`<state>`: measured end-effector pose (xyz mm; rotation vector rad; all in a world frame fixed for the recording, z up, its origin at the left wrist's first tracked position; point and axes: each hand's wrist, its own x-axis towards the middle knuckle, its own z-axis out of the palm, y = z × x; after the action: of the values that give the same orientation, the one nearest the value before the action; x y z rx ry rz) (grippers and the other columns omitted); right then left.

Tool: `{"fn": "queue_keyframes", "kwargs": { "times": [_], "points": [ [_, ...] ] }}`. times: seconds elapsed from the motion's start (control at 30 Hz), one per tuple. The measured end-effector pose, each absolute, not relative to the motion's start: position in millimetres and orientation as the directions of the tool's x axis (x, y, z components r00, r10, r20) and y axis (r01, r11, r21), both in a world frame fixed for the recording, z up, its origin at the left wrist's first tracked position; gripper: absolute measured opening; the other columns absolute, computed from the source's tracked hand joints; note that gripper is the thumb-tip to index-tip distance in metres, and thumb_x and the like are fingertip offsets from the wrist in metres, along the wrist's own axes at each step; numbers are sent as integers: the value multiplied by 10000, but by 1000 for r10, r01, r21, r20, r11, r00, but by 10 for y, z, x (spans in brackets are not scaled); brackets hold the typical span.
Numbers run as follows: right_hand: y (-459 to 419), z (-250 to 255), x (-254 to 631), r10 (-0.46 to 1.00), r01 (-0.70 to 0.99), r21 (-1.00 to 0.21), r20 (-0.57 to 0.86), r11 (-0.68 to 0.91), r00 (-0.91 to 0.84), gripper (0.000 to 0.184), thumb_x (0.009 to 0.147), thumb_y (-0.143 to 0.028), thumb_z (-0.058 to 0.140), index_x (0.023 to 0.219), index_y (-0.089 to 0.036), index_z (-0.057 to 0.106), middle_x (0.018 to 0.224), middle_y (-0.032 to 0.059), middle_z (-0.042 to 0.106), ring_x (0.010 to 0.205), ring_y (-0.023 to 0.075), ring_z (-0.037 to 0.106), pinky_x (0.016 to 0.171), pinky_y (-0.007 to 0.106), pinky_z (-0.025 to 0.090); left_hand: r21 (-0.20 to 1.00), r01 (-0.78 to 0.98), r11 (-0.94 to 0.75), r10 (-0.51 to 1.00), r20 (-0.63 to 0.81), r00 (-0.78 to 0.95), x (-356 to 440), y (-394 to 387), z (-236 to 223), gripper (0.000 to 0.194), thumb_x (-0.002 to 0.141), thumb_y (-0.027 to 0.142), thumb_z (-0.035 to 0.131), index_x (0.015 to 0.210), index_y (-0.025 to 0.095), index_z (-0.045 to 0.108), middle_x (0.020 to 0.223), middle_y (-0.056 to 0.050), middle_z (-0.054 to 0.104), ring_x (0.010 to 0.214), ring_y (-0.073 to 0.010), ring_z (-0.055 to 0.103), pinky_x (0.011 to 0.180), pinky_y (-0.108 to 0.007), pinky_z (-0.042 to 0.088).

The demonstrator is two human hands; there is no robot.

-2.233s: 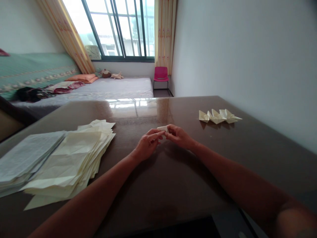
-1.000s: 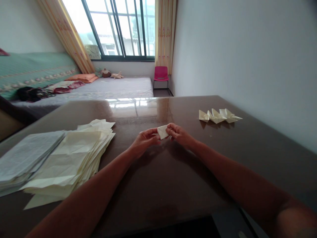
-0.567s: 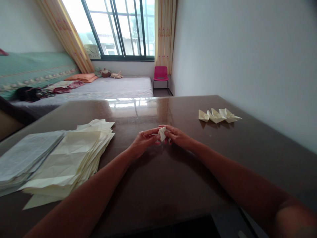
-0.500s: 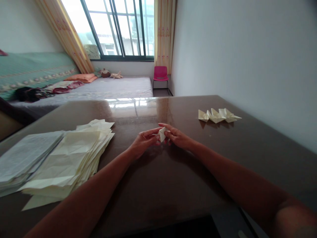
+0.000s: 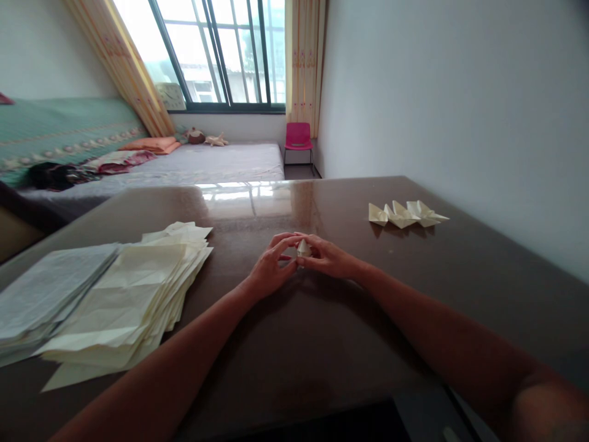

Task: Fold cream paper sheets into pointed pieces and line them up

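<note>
A small folded piece of cream paper [image 5: 303, 248] is pinched between both my hands at the middle of the dark brown table [image 5: 322, 344]. My left hand [image 5: 271, 268] curls its fingers over the paper from the left. My right hand [image 5: 327, 256] closes on it from the right. Most of the paper is hidden by my fingers; only a small pointed tip shows.
A stack of cream and grey paper sheets [image 5: 105, 301] lies at the left of the table. A few folded paper pieces [image 5: 405, 214] sit in a row at the far right near the white wall. Beyond the table are a bed [image 5: 184, 162], a pink chair [image 5: 298, 136] and a window.
My fingers have closed more tightly over the paper, which was standing up and more visible before. Both hands stay at the same spot on the table.
</note>
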<state>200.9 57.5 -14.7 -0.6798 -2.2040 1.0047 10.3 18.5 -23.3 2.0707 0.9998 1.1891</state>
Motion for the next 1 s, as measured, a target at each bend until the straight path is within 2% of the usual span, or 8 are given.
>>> {"fn": "queue_keyframes", "kwargs": {
  "times": [0.1,0.27,0.43,0.53,0.73,0.9,1.0],
  "points": [
    [578,-138,2021,651,181,-813,287,554,-703,608,858,-344,558,1412,-189,361,1104,59,581,914,159,552,805,296,473,771,288,-567,812,466,351,84,210,-263,444,821,220,589,1255,270,506,1336,-84,424,1135,-195,532,887,-337,553],
    [607,-189,2018,696,201,-799,334,567,-636,563,809,-335,616,1338,-214,463,1148,76,531,863,141,550,731,267,498,804,250,-539,831,460,312,98,238,-304,409,825,222,592,1226,237,515,1227,-84,475,1140,-203,532,932,-360,529],
    [636,-258,2005,699,118,-869,298,480,-650,622,786,-277,638,1356,-211,399,1115,75,542,854,134,575,752,277,512,868,190,-458,862,383,331,111,242,-313,443,808,218,613,1234,229,488,1211,-85,474,1076,-191,577,919,-353,528],
    [627,-254,2007,714,124,-875,292,469,-637,627,770,-261,655,1340,-216,398,1128,74,556,872,137,577,762,282,509,862,236,-448,867,354,352,99,241,-308,465,806,227,612,1252,240,482,1218,-87,487,1012,-174,592,840,-319,555],
    [639,-225,2034,702,82,-901,271,425,-659,505,773,-255,649,1241,-184,476,1117,79,596,916,154,593,794,293,498,864,291,-411,897,325,299,42,282,-300,472,764,284,663,1217,229,543,1176,-82,526,956,-167,588,751,-278,562],
    [679,-222,2062,730,62,-951,190,303,-656,362,798,-301,623,1123,-160,548,955,46,646,774,126,606,696,256,496,914,208,-349,916,285,284,20,309,-272,472,727,306,699,1170,193,582,1162,-85,544,931,-176,617,802,-324,550],
    [675,-193,2062,783,43,-980,129,195,-608,300,819,-343,598,1057,-161,581,906,29,647,771,123,604,719,261,498,926,167,-338,923,292,252,28,313,-261,390,713,289,707,1071,159,619,1170,-87,539,942,-180,626,830,-324,539]
  ]
}}
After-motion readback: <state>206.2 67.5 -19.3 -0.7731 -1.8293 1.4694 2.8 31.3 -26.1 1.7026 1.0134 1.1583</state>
